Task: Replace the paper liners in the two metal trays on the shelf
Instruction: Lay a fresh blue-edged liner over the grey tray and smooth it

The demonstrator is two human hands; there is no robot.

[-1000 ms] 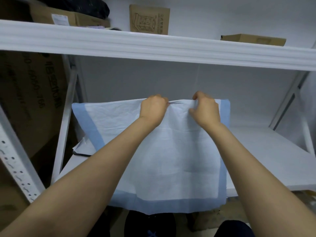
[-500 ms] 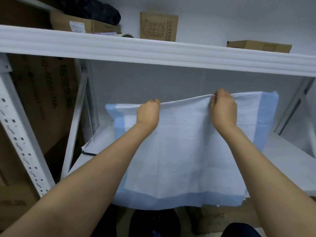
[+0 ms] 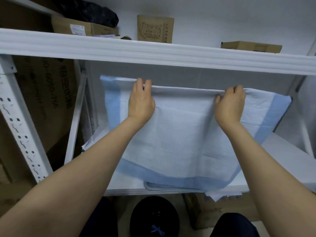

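Note:
A white paper liner (image 3: 181, 139) with light blue borders hangs spread out in front of the lower shelf. My left hand (image 3: 141, 101) pinches its top edge near the left side. My right hand (image 3: 230, 103) pinches the same edge further right, and the paper is stretched taut between them. Under the liner's lower border the rounded front rim of a metal tray (image 3: 153, 187) shows on the white shelf (image 3: 282, 154). The rest of that tray is hidden by the liner. No second tray is visible.
The upper shelf beam (image 3: 153, 52) crosses just above my hands, with cardboard boxes (image 3: 155, 29) and a black bag on it. White paper scraps (image 3: 220, 195) poke over the shelf's front edge. A black bin (image 3: 153, 218) stands below. A perforated upright (image 3: 20, 127) is at left.
My hands have moved apart along the liner's top edge, unfolding it wider to both sides. The liner's lower edge has lifted, and the tray rim now shows beneath it.

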